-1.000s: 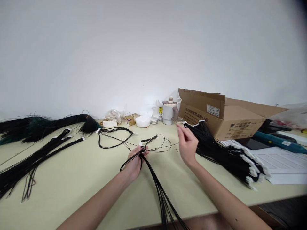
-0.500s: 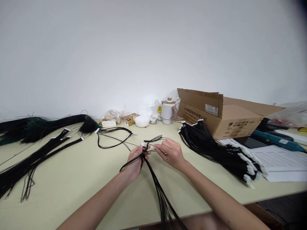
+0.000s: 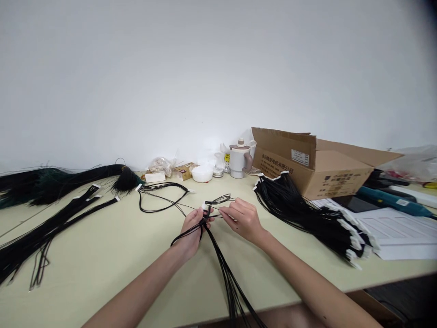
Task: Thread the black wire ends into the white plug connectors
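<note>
My left hand (image 3: 193, 228) is closed round a black wire harness (image 3: 221, 259), whose loose wires hang down over the table's front edge. A white connector (image 3: 204, 206) pokes up above my left fingers. To its right, my right hand (image 3: 243, 217) is closed in a pinch on a single thin black wire near the connector. The wire's tip is hidden by the fingers. Beyond my hands lies a looped black harness (image 3: 162, 184) with white connectors at its ends.
Black wire bundles (image 3: 41, 232) lie at the left. A thick harness pile (image 3: 303, 218) with white connectors sits right, before an open cardboard box (image 3: 334, 171). Along the wall stand a white bowl (image 3: 202, 173) and a lidded mug (image 3: 238, 161). Papers (image 3: 403, 232) lie far right.
Hardly anything differs. Both hands keep their grip and place; the view has shifted very slightly.
</note>
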{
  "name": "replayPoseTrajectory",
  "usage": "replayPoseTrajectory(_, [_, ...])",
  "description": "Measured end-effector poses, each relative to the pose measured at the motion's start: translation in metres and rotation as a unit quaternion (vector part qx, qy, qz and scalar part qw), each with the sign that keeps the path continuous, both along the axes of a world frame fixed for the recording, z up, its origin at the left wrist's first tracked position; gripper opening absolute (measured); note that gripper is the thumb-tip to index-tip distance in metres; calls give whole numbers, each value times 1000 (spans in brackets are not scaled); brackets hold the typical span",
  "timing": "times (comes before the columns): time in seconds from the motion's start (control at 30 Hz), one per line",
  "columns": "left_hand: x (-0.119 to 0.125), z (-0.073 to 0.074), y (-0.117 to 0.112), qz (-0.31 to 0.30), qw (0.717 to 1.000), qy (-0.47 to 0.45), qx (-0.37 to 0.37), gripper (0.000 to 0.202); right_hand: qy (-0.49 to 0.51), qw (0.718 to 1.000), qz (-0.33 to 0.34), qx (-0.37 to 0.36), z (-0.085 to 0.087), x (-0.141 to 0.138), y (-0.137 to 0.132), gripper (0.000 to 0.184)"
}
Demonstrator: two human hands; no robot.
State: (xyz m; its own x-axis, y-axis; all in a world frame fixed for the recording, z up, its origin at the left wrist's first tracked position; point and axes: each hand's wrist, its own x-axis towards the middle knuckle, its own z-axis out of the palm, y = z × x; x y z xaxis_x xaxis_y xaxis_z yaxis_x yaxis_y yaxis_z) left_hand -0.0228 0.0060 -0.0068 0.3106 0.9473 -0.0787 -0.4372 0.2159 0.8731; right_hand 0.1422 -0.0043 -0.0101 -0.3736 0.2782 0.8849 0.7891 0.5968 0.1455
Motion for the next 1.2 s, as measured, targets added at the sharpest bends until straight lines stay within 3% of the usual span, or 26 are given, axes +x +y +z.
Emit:
replayPoseTrajectory(0.53, [4,-2,-1,-2,990,124,61,41,-20,996,-46,-69,1,-7,-5,11])
replayPoseTrajectory(0.8, [5,-6,-1,-45,980,167,101,40,35,974,85,-208,3,-11,-7,9])
replayPoseTrajectory(0.93, [3,-5,-1,-58,982,162,73,40,37,963,90,-251,1,-10,-6,10])
replayPoseTrajectory(1.2, [3,-3,-1,-60,986,145,57,39,28,962,86,-258,3,-10,-6,13])
